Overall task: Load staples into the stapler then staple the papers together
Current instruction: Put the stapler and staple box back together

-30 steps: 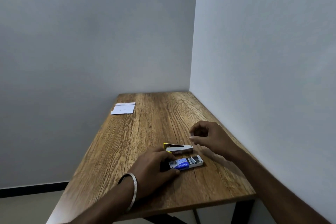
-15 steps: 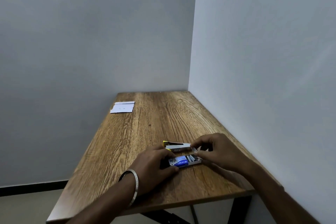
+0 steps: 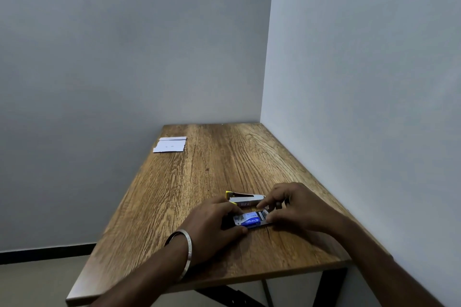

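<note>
Now that my right hand (image 3: 296, 208) has dropped from hovering onto the small blue-and-white staple box (image 3: 250, 220), its fingertips pinch the open end; left hand (image 3: 212, 222) clamps the other end. Staples coming out next, I reckon. Yellow-and-silver stapler (image 3: 245, 199) lies just behind, near the wooden table's (image 3: 199, 182) front-right corner; white papers (image 3: 171, 145) untouched at far-left edge.

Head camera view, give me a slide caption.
Both hands work at an open staple box beside the stapler on a wooden table.

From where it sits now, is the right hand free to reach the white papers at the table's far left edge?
Probably yes: bare wooden table lies between the right hand and the white papers, though its fingers are busy at the blue staple box.
</note>
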